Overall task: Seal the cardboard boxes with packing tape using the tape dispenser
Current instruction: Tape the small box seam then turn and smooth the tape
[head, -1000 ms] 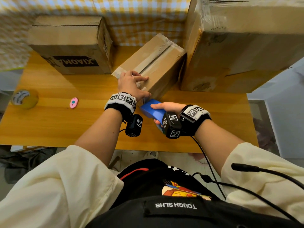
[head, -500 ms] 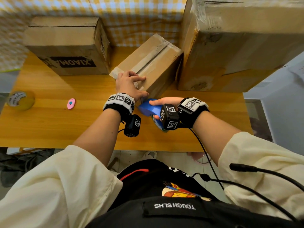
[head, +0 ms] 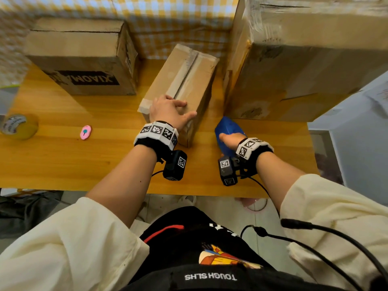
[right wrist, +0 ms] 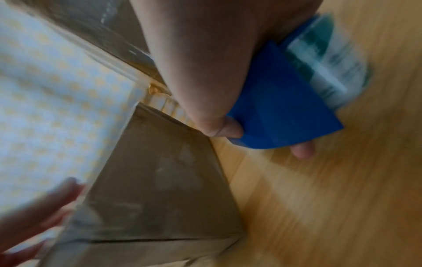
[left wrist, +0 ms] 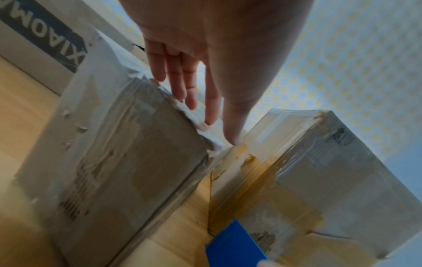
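A small cardboard box (head: 184,80) lies at an angle mid-table, with clear tape along its top seam. My left hand (head: 168,114) rests flat on its near end, fingers (left wrist: 212,108) straight on the taped top edge of the small box (left wrist: 125,144). To the right of that box, my right hand (head: 231,139) grips the blue tape dispenser (head: 227,129) low over the table. The right wrist view shows thumb and fingers wrapped round the dispenser (right wrist: 285,108), its tape roll (right wrist: 331,59) blurred.
A box printed XIAOMI (head: 84,59) stands back left and a large taped box (head: 304,59) back right, close to the dispenser. A spare tape roll (head: 19,126) and a small pink object (head: 85,132) lie at the left of the wooden table (head: 63,160).
My right hand has carried the dispenser rightwards, away from the small box's near end and toward the large box. My left hand stays on the small box.
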